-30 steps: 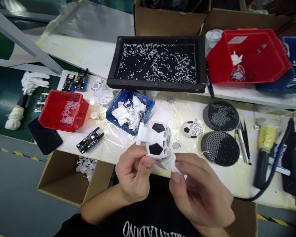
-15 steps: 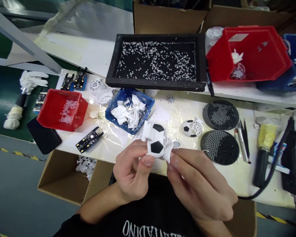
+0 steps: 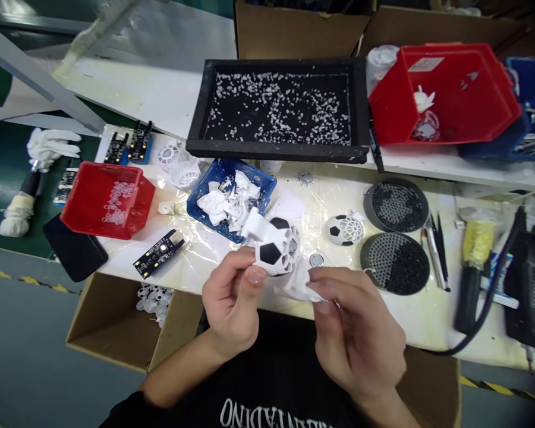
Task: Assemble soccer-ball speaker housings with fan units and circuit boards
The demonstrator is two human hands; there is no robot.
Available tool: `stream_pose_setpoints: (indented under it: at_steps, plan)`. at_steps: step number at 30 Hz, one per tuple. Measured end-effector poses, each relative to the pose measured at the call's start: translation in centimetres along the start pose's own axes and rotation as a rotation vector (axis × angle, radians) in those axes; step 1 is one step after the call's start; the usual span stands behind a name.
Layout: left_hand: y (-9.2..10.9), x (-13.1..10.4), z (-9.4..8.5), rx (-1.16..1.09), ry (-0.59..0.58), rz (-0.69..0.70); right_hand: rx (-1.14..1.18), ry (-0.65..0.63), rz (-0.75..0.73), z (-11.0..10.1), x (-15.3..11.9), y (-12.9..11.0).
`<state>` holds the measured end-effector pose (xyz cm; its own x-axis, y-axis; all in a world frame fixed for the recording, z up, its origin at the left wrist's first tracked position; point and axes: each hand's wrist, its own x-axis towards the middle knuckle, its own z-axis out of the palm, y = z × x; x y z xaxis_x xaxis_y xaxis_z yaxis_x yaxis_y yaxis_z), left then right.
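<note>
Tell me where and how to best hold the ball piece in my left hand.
Probably by the patterned wall of the ball piece, low and from the left, where your left hand pinches it. The openwork faces right, toward the white cloth in your right hand, and looks less firm; the white block juts out at the upper left, so hold below that.

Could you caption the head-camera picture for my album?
Over a cluttered bench, the left hand holds a football-patterned shell; the right hand pinches a white scrap.
</note>
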<state>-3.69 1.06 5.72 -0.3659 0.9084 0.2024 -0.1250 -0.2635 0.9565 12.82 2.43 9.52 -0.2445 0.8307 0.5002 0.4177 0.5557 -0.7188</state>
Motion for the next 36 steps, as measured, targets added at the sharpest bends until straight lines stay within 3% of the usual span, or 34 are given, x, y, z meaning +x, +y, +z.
stream_pose_setpoints:
  at_steps: [3,5,18,28,33,36]
  plan:
    - [-0.4,-0.5,0.2,-0.05,0.03,-0.035,0.092,0.183,-0.001,0.4,-0.3,0.1]
    - [-0.4,-0.8,0.3,-0.081,0.037,-0.046,0.08,0.236,-0.029,0.6,-0.2,0.1]
    - [-0.4,-1.0,0.7,-0.194,0.015,-0.039,-0.052,0.105,-0.127,0.6,0.0,-0.5]
    - [-0.4,-1.2,0.7,-0.229,0.052,-0.077,-0.077,0.125,-0.117,0.6,-0.1,-0.3]
    - [-0.1,-0.1,1.3,-0.291,0.128,-0.153,-0.033,0.148,-0.099,0.8,-0.4,0.1]
    - [0.6,1.1,1.6,-0.388,0.114,-0.301,0.051,0.16,-0.051,0.4,-0.9,0.1]
